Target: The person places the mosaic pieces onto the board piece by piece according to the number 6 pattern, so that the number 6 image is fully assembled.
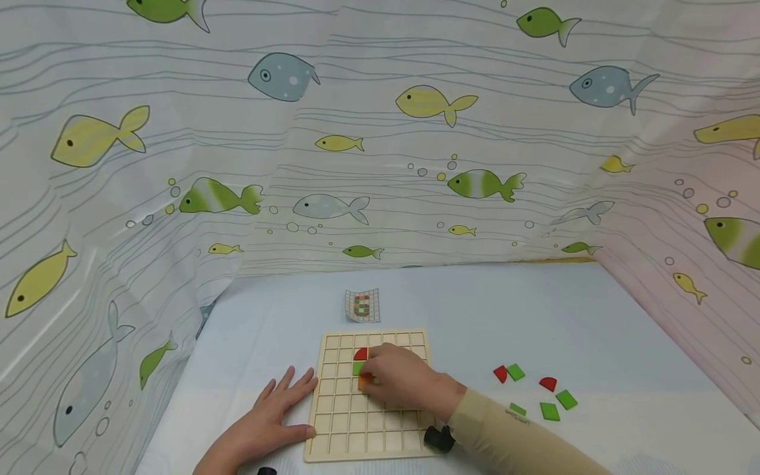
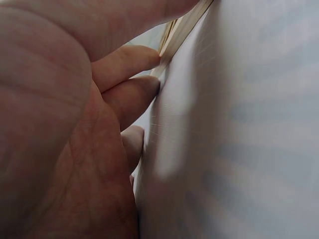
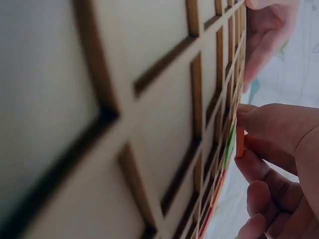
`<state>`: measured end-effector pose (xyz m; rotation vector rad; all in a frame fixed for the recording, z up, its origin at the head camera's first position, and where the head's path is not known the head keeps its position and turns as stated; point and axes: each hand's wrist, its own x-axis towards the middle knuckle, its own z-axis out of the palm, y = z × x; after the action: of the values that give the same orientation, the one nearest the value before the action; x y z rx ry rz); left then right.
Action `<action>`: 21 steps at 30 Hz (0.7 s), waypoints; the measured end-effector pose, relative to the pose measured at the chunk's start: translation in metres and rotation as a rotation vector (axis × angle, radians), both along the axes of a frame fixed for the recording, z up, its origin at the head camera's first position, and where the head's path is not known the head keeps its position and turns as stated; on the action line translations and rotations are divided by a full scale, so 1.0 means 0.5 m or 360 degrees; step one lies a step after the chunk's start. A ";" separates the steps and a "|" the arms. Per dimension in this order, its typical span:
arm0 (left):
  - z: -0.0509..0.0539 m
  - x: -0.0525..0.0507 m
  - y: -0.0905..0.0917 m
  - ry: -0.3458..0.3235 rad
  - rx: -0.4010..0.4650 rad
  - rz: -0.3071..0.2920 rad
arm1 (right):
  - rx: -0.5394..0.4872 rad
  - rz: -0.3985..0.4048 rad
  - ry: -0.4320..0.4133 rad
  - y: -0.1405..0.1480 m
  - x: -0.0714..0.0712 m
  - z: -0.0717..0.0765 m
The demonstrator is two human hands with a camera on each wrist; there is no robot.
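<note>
A wooden grid board [image 1: 350, 443] lies on the table, its square cells bordered by raised strips. In the head view, a red rounded tile [image 1: 361, 354] and a green tile [image 1: 359, 368] sit in one column of cells. My right hand [image 1: 399, 376] is over the board and pinches an orange tile [image 3: 240, 142] between thumb and finger, just below the green one. It hides several cells and any tiles there. My left hand [image 1: 270, 415] rests beside the board's left edge with fingers spread, the thumb and fingertips touching that edge.
A small printed pattern card [image 1: 362, 306] lies beyond the board. To the right are loose red tiles [image 1: 548, 383] and several green tiles [image 1: 549, 411], one partly behind the right sleeve [image 1: 505, 429]. A fish-print sheet [image 1: 386, 171] rises around the table.
</note>
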<state>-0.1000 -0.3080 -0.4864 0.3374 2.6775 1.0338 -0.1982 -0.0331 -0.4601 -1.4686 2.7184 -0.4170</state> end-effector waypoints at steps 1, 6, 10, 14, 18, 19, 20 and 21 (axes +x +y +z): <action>0.000 0.000 0.000 0.0000 0.0000 -0.0003 | 0.0010 0.0000 0.0000 -0.002 0.000 -0.001; 0.001 0.001 -0.001 -0.0002 0.0003 -0.0003 | 0.0026 0.0029 0.0035 -0.011 0.002 -0.004; 0.000 0.001 -0.001 -0.0019 0.0011 0.0013 | 0.0043 0.0037 0.0048 -0.018 0.002 -0.009; -0.001 0.001 -0.001 -0.0022 0.0014 0.0013 | 0.0065 0.0056 0.0087 -0.022 0.002 -0.014; 0.000 0.001 -0.002 -0.0014 0.0012 0.0006 | 0.0077 0.0063 0.0102 -0.022 0.004 -0.012; 0.001 0.001 -0.001 -0.0016 0.0014 0.0006 | 0.0080 0.0060 0.0090 -0.021 0.005 -0.011; 0.001 0.001 -0.001 -0.0019 0.0017 0.0008 | 0.0081 0.0058 0.0077 -0.020 0.006 -0.010; 0.002 0.002 0.000 -0.0022 0.0019 0.0010 | 0.0085 0.0057 0.0066 -0.019 0.006 -0.008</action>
<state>-0.0991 -0.3082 -0.4857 0.3235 2.6630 1.0507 -0.1950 -0.0427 -0.4639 -1.5268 2.7071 -0.3136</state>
